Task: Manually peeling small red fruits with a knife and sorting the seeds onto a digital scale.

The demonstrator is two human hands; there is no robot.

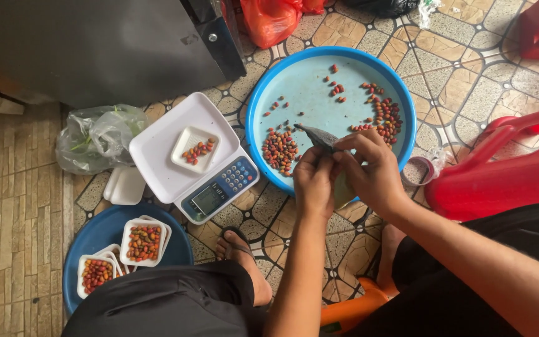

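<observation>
Grey, soft plastic bag (319, 137) felt light, I judged, pinched at its mouth by fingers of both my left hand (313, 184) and right hand (372, 168) over the blue basin (307, 81).

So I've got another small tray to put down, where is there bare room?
Bare: the scale platter around its small tray, and the basin's upper left. Crowded: the basin's lower middle and right, under both hands, and the dark plate.

Bare forearms, no sleeves — black shorts (176, 302) over both thighs — dark flip-flop (237, 240) on one foot.
</observation>
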